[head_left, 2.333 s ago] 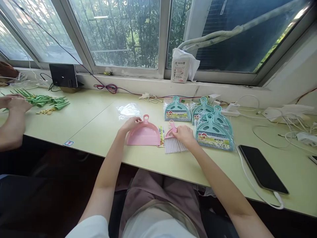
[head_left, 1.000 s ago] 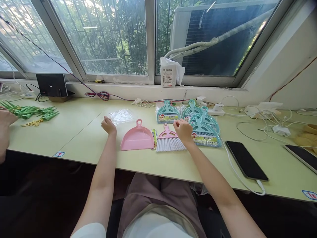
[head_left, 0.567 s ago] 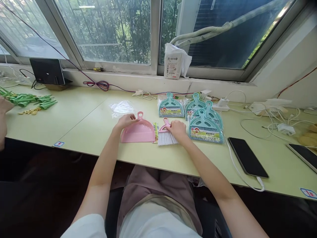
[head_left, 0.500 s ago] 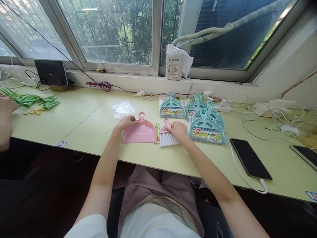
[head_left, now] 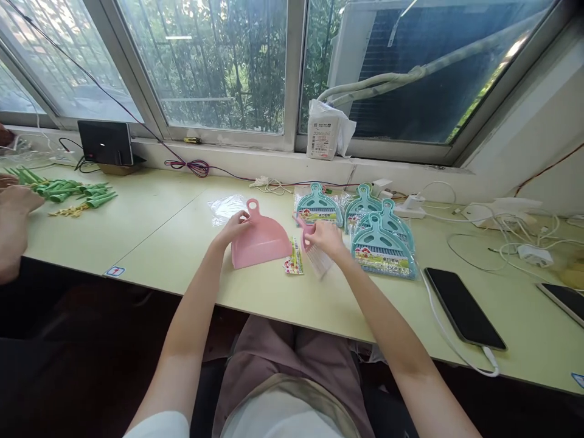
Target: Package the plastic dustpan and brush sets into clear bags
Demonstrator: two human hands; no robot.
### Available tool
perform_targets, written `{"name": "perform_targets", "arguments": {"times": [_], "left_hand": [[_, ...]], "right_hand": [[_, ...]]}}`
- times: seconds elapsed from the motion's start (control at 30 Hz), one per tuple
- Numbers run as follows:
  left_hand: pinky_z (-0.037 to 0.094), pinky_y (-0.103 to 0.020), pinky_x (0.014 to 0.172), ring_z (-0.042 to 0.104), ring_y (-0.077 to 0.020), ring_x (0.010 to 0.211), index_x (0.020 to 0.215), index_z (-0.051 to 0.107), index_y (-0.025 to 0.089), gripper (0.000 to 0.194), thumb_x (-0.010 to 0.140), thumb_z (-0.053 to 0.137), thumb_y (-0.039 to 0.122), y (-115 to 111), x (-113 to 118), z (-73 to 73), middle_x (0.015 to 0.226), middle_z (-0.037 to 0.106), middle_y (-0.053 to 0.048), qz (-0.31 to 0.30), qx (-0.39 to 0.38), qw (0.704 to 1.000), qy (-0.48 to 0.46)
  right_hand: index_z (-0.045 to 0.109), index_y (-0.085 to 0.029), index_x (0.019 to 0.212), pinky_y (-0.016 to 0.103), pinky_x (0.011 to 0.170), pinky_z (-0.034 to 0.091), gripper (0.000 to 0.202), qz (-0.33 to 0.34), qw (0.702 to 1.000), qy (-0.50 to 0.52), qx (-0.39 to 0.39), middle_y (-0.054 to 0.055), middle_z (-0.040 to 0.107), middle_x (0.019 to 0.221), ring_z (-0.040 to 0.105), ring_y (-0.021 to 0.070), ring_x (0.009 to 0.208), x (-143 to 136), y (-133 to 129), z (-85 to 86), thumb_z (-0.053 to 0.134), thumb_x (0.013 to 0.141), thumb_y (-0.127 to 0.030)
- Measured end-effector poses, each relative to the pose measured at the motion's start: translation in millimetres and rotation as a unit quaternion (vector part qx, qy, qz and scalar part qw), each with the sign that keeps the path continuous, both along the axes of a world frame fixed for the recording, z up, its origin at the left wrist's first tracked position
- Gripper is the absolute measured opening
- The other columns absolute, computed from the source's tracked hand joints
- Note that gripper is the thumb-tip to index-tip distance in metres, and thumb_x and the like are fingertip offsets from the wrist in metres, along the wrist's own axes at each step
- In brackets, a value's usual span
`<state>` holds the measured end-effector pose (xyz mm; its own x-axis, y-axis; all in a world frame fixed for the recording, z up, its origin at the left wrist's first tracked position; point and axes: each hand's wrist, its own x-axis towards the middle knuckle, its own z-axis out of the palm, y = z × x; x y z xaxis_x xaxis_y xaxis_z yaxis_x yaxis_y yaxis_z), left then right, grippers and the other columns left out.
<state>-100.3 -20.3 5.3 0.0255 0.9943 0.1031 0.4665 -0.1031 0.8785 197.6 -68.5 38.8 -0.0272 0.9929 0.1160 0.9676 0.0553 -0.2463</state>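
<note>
A pink dustpan (head_left: 262,243) is tilted a little on the table, and my left hand (head_left: 236,227) pinches its upper left edge beside the handle loop. My right hand (head_left: 325,237) grips a small pink brush (head_left: 308,237), whose white bristles point down toward me and look blurred. Between the dustpan and the brush lies a printed card (head_left: 294,257). Turquoise dustpan sets in clear wrapping (head_left: 382,248) are grouped to the right of my right hand and behind it. A clear plastic bag (head_left: 226,209) lies behind my left hand.
Another person's hand (head_left: 16,204) is at the far left by green and yellow pieces (head_left: 86,193). A phone (head_left: 464,307) with a white cable lies at right. Chargers and cables (head_left: 533,254) spread behind it. A tablet (head_left: 106,143) stands near the window.
The dustpan has turned and lifted slightly at its handle side. The brush has tilted, its bristles swinging right, and more of the card shows. The camera view has shifted slightly.
</note>
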Motion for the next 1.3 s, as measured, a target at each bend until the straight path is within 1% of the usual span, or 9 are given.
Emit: {"name": "perform_targets", "arguments": {"times": [0.23,0.4,0.53,0.7,0.9,1.03,1.13,1.2,1.3], "left_hand": [[0.043,-0.030,0.066,0.061,-0.0200,0.075,0.098,0.058,0.018,0.038,0.074,0.059,0.048,0,28,-1.1,0.080,0.064,-0.005,0.070,0.103,0.985,-0.122],[0.046,-0.031,0.071,0.057,-0.0181,0.076,0.076,0.051,0.020,0.029,0.080,0.048,0.048,-6,46,-4.2,0.076,0.060,-0.003,0.078,0.156,0.971,-0.162],[0.049,-0.033,0.079,0.061,-0.0199,0.086,0.086,0.053,0.020,0.033,0.081,0.046,0.052,-4,57,-13.9,0.088,0.064,-0.006,0.061,0.117,0.969,-0.210],[0.050,-0.035,0.083,0.063,-0.0208,0.092,0.093,0.053,0.020,0.036,0.085,0.047,0.055,1,64,-28.4,0.097,0.066,-0.009,0.062,0.106,0.967,-0.222],[0.048,-0.035,0.080,0.063,-0.0221,0.092,0.097,0.050,0.020,0.033,0.086,0.054,0.051,-3,67,-31.4,0.100,0.066,-0.011,0.058,0.142,0.974,-0.169],[0.047,-0.033,0.076,0.062,-0.0199,0.088,0.095,0.048,0.021,0.030,0.088,0.050,0.050,-14,70,-19.0,0.098,0.063,-0.009,0.061,0.181,0.970,-0.151],[0.045,-0.030,0.067,0.059,-0.0154,0.074,0.092,0.047,0.022,0.028,0.088,0.050,0.049,-24,72,-9.1,0.090,0.060,-0.005,0.050,0.198,0.968,-0.146],[0.042,-0.027,0.062,0.055,-0.0126,0.067,0.089,0.046,0.022,0.027,0.088,0.053,0.048,-29,74,-5.4,0.084,0.058,-0.003,0.039,0.209,0.965,-0.154],[0.040,-0.025,0.057,0.051,-0.0102,0.061,0.085,0.046,0.021,0.028,0.087,0.056,0.048,-32,76,-4.6,0.077,0.054,0.000,0.039,0.219,0.960,-0.168]], "right_hand": [[0.070,-0.021,0.088,0.027,0.072,0.041,0.021,0.025,0.987,0.103,0.121,0.006,0.073,0.095,0.065,0.0197,0.087,-22,-18,46.0,0.057,0.083,-0.037],[0.070,-0.014,0.081,0.027,0.070,0.038,0.027,0.099,0.985,0.059,0.126,0.012,0.072,0.085,0.064,0.0194,0.080,-84,-8,39.6,0.047,0.090,-0.025],[0.068,-0.013,0.079,0.026,0.074,0.039,0.035,0.118,0.982,0.078,0.128,0.012,0.070,0.085,0.062,0.0184,0.081,-106,11,24.4,0.045,0.094,-0.034],[0.063,-0.010,0.108,0.028,0.083,0.041,0.032,0.128,0.978,0.105,0.126,0.017,0.064,0.113,0.058,0.0219,0.103,-105,27,5.3,0.051,0.092,-0.034],[0.064,-0.014,0.103,0.029,0.087,0.043,0.024,0.137,0.977,0.111,0.122,0.012,0.067,0.108,0.060,0.0217,0.103,-100,33,-5.8,0.049,0.093,-0.030],[0.064,-0.016,0.107,0.030,0.085,0.043,0.027,0.170,0.955,0.148,0.194,0.011,0.066,0.109,0.061,0.0205,0.099,-89,27,9.6,0.043,0.096,-0.028],[0.060,-0.021,0.125,0.032,0.088,0.042,0.035,0.198,0.932,0.154,0.260,0.012,0.058,0.131,0.056,0.0229,0.113,-78,31,29.7,0.052,0.093,-0.030],[0.065,-0.024,0.122,0.033,0.092,0.041,0.036,0.246,0.930,0.158,0.224,0.009,0.061,0.130,0.054,0.0240,0.116,-74,40,40.9,0.061,0.087,-0.032],[0.074,-0.022,0.106,0.027,0.081,0.043,0.028,0.347,0.915,0.196,0.061,0.003,0.073,0.101,0.063,0.0193,0.093,-75,57,49.1,0.061,0.084,-0.033]]}}
